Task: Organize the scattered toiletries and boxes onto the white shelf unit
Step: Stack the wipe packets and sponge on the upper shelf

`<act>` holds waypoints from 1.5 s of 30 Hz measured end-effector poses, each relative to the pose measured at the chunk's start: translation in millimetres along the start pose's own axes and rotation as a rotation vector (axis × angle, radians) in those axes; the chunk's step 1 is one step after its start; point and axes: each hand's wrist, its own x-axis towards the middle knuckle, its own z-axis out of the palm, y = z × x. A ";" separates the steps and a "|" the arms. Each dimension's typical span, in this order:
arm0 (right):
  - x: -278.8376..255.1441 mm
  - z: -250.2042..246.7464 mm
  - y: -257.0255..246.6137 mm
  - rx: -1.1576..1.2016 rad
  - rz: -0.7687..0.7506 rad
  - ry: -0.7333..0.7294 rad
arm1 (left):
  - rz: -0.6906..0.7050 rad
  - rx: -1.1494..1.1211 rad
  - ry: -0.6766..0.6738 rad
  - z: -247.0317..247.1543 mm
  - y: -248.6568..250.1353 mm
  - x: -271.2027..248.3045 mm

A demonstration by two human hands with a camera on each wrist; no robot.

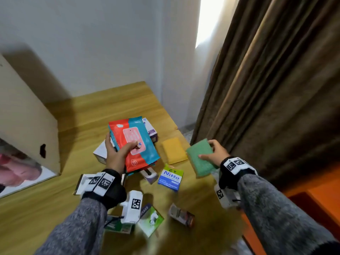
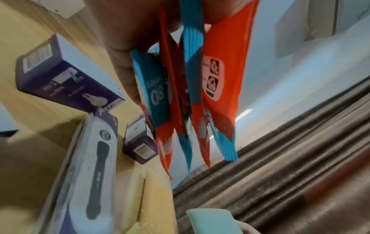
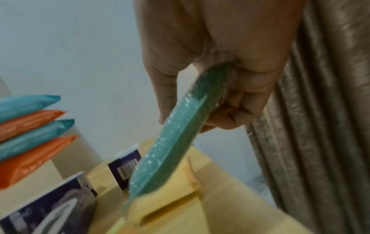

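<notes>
A wooden desk (image 1: 95, 115) is seen from above, set in a corner beside a brown curtain (image 1: 276, 89). A stack of red and blue wipe packs (image 1: 135, 144) is gripped by the left hand (image 1: 115, 153), its fingers wrapped under the stack and the thumb pressed on top, held above the desk's middle. A green sponge (image 1: 199, 157) is clamped at its edge by the right hand (image 1: 217, 153), at about 3 o'clock from the wipes.

Much is judged still to be done. A yellow sponge (image 1: 173, 150) lies between the two hands. A blue tape packet (image 1: 171, 176) lies at 6 o'clock from it. Purple boxes (image 1: 151, 129) lie behind and under the wipes, and more small boxes (image 1: 150, 219) lie scattered at 6 o'clock, near the wrists. No white shelf unit can be made out with certainty, so nothing is shown placed yet.
</notes>
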 end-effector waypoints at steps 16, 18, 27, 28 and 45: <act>62.0 100.7 -39.8 -0.135 -0.091 -0.088 | 0.030 0.014 0.293 -81.6 2.6 -14.8; 62.8 101.3 -40.6 -0.128 -0.077 -0.088 | 0.017 0.010 0.302 -86.4 -1.0 -18.5; 44.5 94.5 -49.4 -0.050 -0.030 -0.023 | 0.032 0.025 0.276 -99.6 9.2 -47.8; 40.8 92.1 -51.8 -0.042 -0.038 -0.009 | 0.033 0.020 0.271 -102.6 11.3 -51.9; -142.2 122.2 -132.7 0.241 -0.436 -0.086 | 0.153 -0.112 0.230 -218.8 65.4 -168.8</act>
